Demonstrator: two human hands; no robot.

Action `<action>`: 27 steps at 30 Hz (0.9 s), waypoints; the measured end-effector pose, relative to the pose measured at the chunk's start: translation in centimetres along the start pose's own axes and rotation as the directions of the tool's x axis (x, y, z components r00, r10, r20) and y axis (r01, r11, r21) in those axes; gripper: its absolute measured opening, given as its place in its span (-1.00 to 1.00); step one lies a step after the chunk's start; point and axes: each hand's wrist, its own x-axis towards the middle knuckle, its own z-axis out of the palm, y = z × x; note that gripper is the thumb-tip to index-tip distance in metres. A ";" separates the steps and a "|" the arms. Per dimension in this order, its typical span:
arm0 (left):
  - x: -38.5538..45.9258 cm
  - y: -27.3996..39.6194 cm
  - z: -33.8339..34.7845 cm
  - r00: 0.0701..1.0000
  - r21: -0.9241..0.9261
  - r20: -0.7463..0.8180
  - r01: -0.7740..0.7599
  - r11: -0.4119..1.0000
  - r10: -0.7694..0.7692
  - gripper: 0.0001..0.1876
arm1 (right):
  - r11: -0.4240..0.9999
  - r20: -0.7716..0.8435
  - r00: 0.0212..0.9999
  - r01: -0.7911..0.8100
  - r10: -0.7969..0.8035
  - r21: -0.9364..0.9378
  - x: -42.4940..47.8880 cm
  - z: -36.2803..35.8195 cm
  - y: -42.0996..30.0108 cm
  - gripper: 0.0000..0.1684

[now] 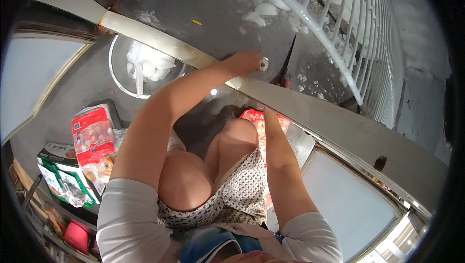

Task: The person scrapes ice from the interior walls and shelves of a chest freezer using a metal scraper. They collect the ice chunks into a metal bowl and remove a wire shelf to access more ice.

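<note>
My left hand reaches over the pale sill into the freezer compartment. It is blurred, beside a small round pale piece with a dark centre; whether it grips this cannot be told. My right hand is mostly hidden behind the sill; its fingertips show at the base of a dark pointed tool, which looks like a knife blade. The tool's tip points away from me, over the grey compartment floor. Loose ice chunks lie beyond both hands. A clear bowl on the floor to the left holds ice pieces.
The freezer sill crosses between me and the compartment. A white wire rack stands at the right. Red packaged food and a box sit at the left. Another red-and-clear package lies by my knees. A yellow scrap lies inside.
</note>
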 end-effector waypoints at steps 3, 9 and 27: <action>-3.9 -0.8 -3.0 0.996 -0.142 -0.072 0.040 0.989 -0.050 -0.78 | 0.798 0.126 0.921 -0.383 0.369 0.466 -0.5 -0.4 -0.4 -0.39; -16.0 -3.7 -15.9 0.898 0.007 0.011 0.439 0.898 -0.439 -0.77 | 0.926 -0.047 0.989 0.117 -0.143 -0.360 0.1 -2.0 -1.8 -0.45; 8.2 -5.0 -3.3 0.973 0.275 -0.210 0.151 0.950 -0.094 -0.58 | 0.930 0.122 0.933 -0.312 0.338 -0.193 1.2 -4.2 -10.6 -0.44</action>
